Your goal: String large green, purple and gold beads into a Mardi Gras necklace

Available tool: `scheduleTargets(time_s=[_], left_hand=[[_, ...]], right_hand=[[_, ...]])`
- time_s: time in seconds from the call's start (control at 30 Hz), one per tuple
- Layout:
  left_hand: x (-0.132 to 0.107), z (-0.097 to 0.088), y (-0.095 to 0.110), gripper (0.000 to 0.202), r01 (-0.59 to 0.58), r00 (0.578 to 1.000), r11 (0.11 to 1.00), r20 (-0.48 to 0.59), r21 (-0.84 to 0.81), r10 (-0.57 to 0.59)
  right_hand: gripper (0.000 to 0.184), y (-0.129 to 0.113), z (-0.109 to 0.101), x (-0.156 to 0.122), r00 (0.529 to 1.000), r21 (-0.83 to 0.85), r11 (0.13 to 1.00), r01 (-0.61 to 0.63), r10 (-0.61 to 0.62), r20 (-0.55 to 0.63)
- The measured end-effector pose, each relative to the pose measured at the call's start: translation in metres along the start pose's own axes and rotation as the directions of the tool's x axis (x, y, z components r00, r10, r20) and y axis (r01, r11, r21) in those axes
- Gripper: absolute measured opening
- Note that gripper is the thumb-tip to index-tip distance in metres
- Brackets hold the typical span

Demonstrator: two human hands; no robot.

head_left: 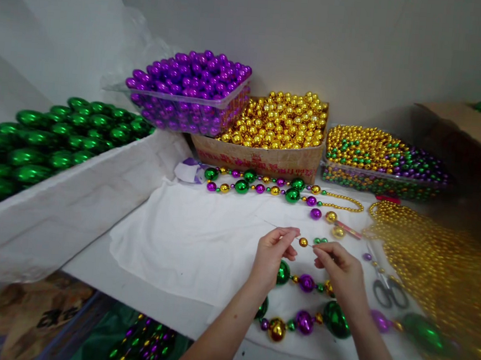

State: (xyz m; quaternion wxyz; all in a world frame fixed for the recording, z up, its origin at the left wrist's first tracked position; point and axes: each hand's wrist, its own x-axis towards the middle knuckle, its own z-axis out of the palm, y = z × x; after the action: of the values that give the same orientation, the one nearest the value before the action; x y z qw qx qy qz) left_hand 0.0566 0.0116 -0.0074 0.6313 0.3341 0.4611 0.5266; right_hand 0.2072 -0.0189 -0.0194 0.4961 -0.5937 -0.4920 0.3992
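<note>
My left hand (274, 252) is closed in a pinch on a thin string, whose fine end sticks out to the upper left. A single gold bead (303, 242) sits on the string between my hands. Thumb and fingertips of my right hand (340, 263) pinch the string on the bead's other side. Below my hands lies a strand of large green, purple and gold beads (304, 322), partly hidden by my forearms. Small green beads (320, 240) rest just beyond my right fingertips. Loose purple (315, 213) and gold balls (338, 232) lie farther back.
A finished-looking bead necklace (260, 189) stretches along the white cloth (169, 241). Behind stand a purple bead bin (189, 95), a gold bead box (259, 156) and a mixed small-bead tray (366, 168). Green beads fill the left box (75, 211). Scissors (390, 291) and gold chains (434, 262) lie right.
</note>
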Motion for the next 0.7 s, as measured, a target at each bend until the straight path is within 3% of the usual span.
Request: scheduleTargets(time_s=[0.13, 0.37, 0.7], left_hand=[[0.014, -0.004, -0.007, 0.028, -0.030, 0.999, 0.997, 0.028, 0.066, 0.029], [0.032, -0.001, -0.026, 0.033, 0.060, 0.997, 0.996, 0.049, 0.064, -0.064], [0.040, -0.005, -0.014, 0.029, -0.066, 0.998, 0.982, 0.022, 0.174, 0.063]], right_hand=[[0.027, 0.014, -0.003, 0.010, 0.995, 0.008, 0.999, -0.042, 0.042, 0.086], [0.023, 0.026, -0.006, 0.022, 0.992, -0.086, 0.996, -0.005, 0.016, 0.126], [0.026, 0.015, -0.012, 0.047, 0.976, -0.254, 0.950, 0.180, -0.140, 0.167]])
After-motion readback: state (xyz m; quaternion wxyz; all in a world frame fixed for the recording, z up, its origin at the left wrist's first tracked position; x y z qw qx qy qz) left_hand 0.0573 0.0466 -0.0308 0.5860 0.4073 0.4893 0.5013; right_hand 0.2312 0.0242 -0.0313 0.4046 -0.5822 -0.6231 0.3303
